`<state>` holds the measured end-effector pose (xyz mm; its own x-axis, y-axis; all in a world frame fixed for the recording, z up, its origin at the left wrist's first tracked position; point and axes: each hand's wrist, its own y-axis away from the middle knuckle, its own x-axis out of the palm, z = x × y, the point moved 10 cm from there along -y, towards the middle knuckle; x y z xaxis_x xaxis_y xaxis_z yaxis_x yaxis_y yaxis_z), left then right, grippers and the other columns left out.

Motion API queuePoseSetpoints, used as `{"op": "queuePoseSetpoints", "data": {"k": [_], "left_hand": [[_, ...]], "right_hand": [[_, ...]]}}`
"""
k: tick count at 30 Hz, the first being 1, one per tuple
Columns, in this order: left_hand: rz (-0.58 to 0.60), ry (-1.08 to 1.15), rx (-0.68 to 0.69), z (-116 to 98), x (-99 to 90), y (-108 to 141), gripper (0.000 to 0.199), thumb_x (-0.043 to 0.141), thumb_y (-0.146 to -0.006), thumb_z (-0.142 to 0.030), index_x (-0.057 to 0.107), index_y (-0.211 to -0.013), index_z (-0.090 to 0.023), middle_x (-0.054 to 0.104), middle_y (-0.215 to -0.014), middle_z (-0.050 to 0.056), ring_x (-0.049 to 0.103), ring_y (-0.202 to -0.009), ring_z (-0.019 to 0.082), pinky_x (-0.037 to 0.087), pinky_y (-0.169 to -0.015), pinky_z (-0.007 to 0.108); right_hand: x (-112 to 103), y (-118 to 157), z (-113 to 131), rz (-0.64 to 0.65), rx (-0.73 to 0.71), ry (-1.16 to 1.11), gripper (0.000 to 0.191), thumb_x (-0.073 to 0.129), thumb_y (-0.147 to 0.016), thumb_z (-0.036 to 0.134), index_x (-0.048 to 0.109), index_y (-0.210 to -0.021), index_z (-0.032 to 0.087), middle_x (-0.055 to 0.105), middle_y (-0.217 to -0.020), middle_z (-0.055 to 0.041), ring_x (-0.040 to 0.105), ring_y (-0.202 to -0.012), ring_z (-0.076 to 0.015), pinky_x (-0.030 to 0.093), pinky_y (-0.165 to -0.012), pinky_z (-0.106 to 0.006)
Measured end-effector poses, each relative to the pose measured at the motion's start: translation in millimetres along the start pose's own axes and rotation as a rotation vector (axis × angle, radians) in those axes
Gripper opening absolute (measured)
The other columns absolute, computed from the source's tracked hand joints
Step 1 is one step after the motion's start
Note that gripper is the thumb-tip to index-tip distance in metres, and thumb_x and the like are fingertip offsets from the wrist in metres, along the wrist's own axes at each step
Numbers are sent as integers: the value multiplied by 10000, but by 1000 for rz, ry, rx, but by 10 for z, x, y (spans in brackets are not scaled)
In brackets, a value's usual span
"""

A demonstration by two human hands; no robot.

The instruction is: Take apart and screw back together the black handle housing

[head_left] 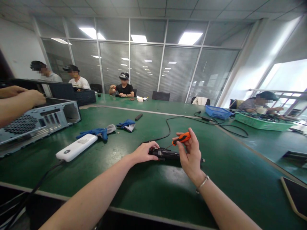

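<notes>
My left hand point(145, 152) grips the left end of a long black device point(169, 154) that lies on the green table point(134, 191). What kind of device it is, I cannot make out. In my right hand point(192, 153), fingers closed round its handle, is an orange and black screwdriver point(183, 138). Its shaft slants down to the left, with the tip at or just above the top of the device. A black cable point(169, 127) runs from behind my left hand across the table.
Left of me lie a white power strip point(76, 147), blue-grey gloves point(103, 131) and an open metal computer case point(48, 119) with another person's hands over it. A blue basket point(218, 112), a green basket point(261, 123) and a phone point(296, 195) are right. Several people sit around.
</notes>
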<state>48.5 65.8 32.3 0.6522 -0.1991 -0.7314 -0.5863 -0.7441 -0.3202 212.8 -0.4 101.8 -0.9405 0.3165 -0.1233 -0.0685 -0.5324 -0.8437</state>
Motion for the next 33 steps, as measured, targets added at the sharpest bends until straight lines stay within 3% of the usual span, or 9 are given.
{"op": "queuePoseSetpoints", "data": {"k": [5, 10, 21, 26, 33], "left_hand": [[42, -61, 97, -100, 46, -21, 528, 723, -770, -326, 578, -1273, -250, 661, -1170, 38, 596, -1045, 233, 391, -963, 329], [77, -107, 112, -70, 96, -45, 518, 719, -780, -364, 599, -1273, -261, 691, -1065, 53, 600, -981, 237, 410, -914, 326], [65, -116, 119, -14, 116, -47, 537, 729, -773, -342, 588, -1284, -258, 686, -1099, 50, 603, -996, 236, 396, -932, 330], [72, -98, 121, -24, 112, -47, 533, 730, -773, -344, 591, -1280, -259, 678, -1143, 48, 601, -1029, 242, 378, -965, 341], [92, -106, 121, -46, 118, -36, 545, 728, -769, -303, 581, -1292, -265, 690, -1074, 41, 606, -966, 228, 415, -891, 310]], "right_hand": [[73, -2, -120, 42, 32, 42, 551, 501, -924, 200, 312, -1437, 272, 621, -1155, -78, 678, -945, -182, 557, -906, -420], [78, -11, -144, 51, 34, 56, 557, 506, -924, 199, 310, -1441, 262, 625, -1160, -83, 681, -947, -185, 559, -902, -419], [96, -21, -65, 77, -22, 47, 548, 517, -920, 201, 329, -1431, 259, 627, -1166, -87, 685, -953, -186, 559, -911, -424], [106, -49, -98, 81, 19, 30, 572, 516, -919, 205, 303, -1448, 256, 634, -1165, -85, 692, -942, -186, 557, -916, -428], [153, -31, -74, 128, 2, 16, 553, 518, -918, 206, 325, -1433, 268, 624, -1174, -87, 685, -951, -187, 556, -910, -432]]}}
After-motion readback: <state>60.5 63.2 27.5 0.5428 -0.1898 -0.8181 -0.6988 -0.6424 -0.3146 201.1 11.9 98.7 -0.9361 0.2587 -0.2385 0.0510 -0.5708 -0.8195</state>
